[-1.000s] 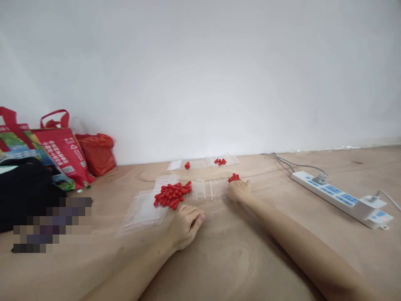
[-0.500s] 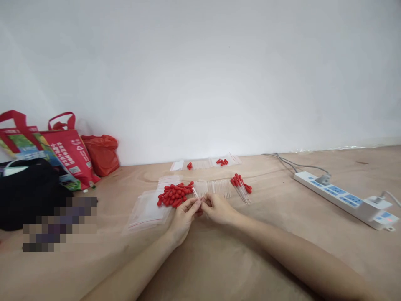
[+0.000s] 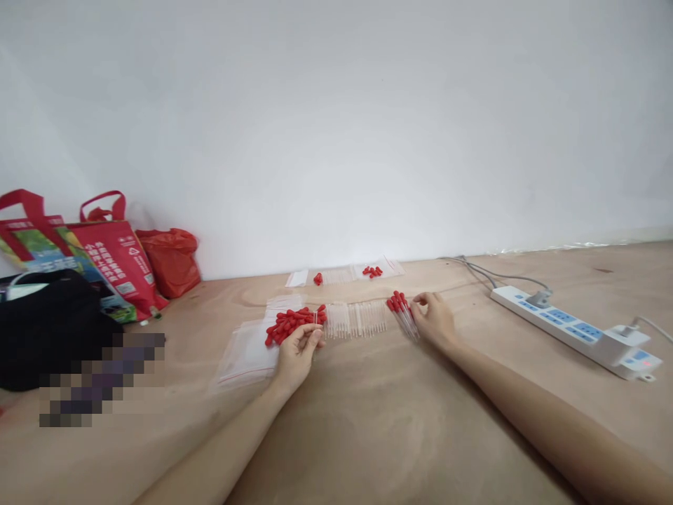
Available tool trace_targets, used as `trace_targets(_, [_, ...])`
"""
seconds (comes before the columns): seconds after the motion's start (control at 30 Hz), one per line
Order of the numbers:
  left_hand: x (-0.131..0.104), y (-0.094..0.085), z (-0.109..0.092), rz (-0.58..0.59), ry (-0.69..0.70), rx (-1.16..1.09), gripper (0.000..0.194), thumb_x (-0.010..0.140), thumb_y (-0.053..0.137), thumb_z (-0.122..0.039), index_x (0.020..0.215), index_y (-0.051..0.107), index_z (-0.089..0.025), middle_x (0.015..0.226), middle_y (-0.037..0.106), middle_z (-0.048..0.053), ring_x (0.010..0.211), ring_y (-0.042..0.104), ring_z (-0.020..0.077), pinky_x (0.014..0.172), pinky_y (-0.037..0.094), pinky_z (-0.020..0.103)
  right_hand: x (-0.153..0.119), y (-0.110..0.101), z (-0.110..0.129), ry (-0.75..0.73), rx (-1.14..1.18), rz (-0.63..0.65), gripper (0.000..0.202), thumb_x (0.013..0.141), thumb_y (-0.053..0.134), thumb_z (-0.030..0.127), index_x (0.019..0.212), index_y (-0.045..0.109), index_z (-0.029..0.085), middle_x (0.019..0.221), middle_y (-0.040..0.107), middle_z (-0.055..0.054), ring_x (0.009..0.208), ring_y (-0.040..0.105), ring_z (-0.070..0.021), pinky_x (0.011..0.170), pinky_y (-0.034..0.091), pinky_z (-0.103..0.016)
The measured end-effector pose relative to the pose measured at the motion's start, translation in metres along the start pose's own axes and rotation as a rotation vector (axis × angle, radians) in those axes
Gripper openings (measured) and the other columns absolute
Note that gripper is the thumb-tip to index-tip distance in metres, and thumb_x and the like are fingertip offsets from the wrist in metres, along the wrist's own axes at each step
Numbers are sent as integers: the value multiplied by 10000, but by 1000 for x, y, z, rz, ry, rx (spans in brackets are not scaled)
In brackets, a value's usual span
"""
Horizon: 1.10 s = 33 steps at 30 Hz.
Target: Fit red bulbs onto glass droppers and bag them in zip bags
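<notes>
Your left hand pinches a clear tube; your right hand, its grip unclear, adjoins several assembled droppers. Unjoined: piled red bulbs, uncapped tubes on the desk.

On bench, bulb pile lay left of tube row, droppers right; pouches left of pile. Behind, rear tubes lay between 2 bulb clusters. Power strip sat far right, bags far left.

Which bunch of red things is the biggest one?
The pile of red bulbs just beyond the left hand. It has far more bulbs than the bunch beside the right hand or the two small groups near the wall.
</notes>
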<state>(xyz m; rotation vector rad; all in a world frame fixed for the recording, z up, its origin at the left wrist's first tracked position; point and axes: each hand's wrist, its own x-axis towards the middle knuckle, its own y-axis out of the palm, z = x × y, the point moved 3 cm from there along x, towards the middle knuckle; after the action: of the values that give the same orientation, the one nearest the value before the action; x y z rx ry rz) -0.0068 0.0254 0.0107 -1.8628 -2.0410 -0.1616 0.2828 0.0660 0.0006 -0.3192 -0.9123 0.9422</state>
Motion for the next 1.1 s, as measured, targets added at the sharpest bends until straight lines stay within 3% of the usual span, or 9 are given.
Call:
trace_targets(0.13, [0, 2, 2, 41, -9, 35, 337, 670, 591, -412, 856, 581, -131, 715, 628, 26, 581, 622, 148, 613, 517, 292, 10, -5, -36, 218, -185, 166, 319, 751, 445, 334, 935, 613, 134, 898, 628, -102, 828, 567, -198, 680, 371, -271])
trace_targets(0.23, [-1, 3, 1, 54, -13, 49, 326, 676, 587, -392, 869, 582, -129, 730, 627, 27, 585, 625, 145, 630, 520, 297, 11, 0, -35, 239, -225, 310, 337, 760, 430, 384, 899, 654, 174, 886, 655, -91, 834, 580, -217, 643, 367, -274])
trace_targets(0.33, [-2, 3, 0, 60, -11, 65, 326, 679, 583, -388, 873, 585, -125, 739, 628, 33, 591, 627, 148, 628, 520, 297, 9, 7, -28, 236, -228, 364, 327, 762, 425, 399, 841, 677, 207, 852, 668, -76, 799, 590, -216, 604, 357, -268])
trace_targets(0.6, [-2, 6, 2, 72, 10, 60, 319, 677, 587, -390, 864, 595, -131, 731, 626, 32, 643, 624, 157, 664, 524, 309, 6, 13, -21, 220, -149, 314, 304, 784, 412, 341, 818, 662, 171, 830, 661, -85, 801, 583, -195, 635, 358, -257])
trace_targets(0.77, [-2, 6, 1, 81, 39, 126, 299, 721, 542, -371, 891, 586, -128, 770, 632, 43, 634, 614, 150, 645, 514, 289, 9, 6, -22, 199, -115, 91, 301, 804, 372, 313, 861, 615, 147, 926, 606, -121, 892, 535, -219, 743, 361, -311])
trace_targets(0.9, [-5, 4, -7, 26, 237, 280, 240, 783, 486, -319, 896, 598, -139, 833, 634, 59, 759, 598, 173, 682, 484, 283, -1, 9, 0, 74, 165, 39, 285, 820, 347, 302, 937, 534, 122, 885, 588, -111, 794, 535, -181, 710, 402, -297])
trace_targets(0.97, [-8, 5, -11, 35, 366, 381, 216, 809, 465, -285, 905, 606, -153, 858, 626, 59, 837, 578, 182, 739, 455, 291, -14, 13, 22, -71, 326, 90, 259, 815, 375, 295, 964, 511, 133, 872, 580, -94, 763, 532, -169, 688, 419, -289])
trace_targets(1.1, [-15, 11, -15, 127, 521, 557, 196, 835, 436, -238, 922, 600, -175, 815, 612, 45, 782, 562, 166, 726, 423, 293, -47, 18, 68, -383, 451, 257, 255, 814, 396, 200, 1027, 537, 184, 882, 547, -72, 838, 515, -165, 757, 416, -309])
